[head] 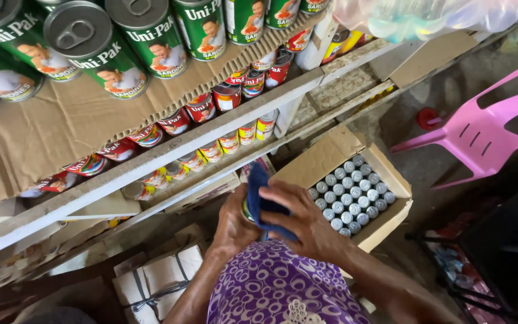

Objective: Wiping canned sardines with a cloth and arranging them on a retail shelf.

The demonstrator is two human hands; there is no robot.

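The left hand [235, 225] wraps around a small can [247, 210], of which only a sliver shows between the fingers, its grip closed about the can's side so that the can stays steady in front of the body. The right hand [307, 225] presses a folded blue cloth [263, 201] against the top and side of that can, its grip pinching the cloth between thumb and fingers, so the cloth lies flat on the metal rather than hanging loose. Both hands meet low in the view, just above a purple patterned garment [277, 288], between the shelves and an open cardboard box [331, 159]. That box sits on the floor just right of the hands, its flaps folded back, and is packed with rows of upright cans [352, 195] whose silvery tops face up, close enough to be reached without stepping. To the left a wooden shelf [169, 150] runs slantwise across the view; green cans [97, 51] stand on a sheet of corrugated card on the upper level, which cushions them, and red cans [229, 96] line the level below, labels outward. A pink plastic chair [481, 129] stands well apart on the right, and tied paper bundles [157, 279] lie on the floor below the left arm.
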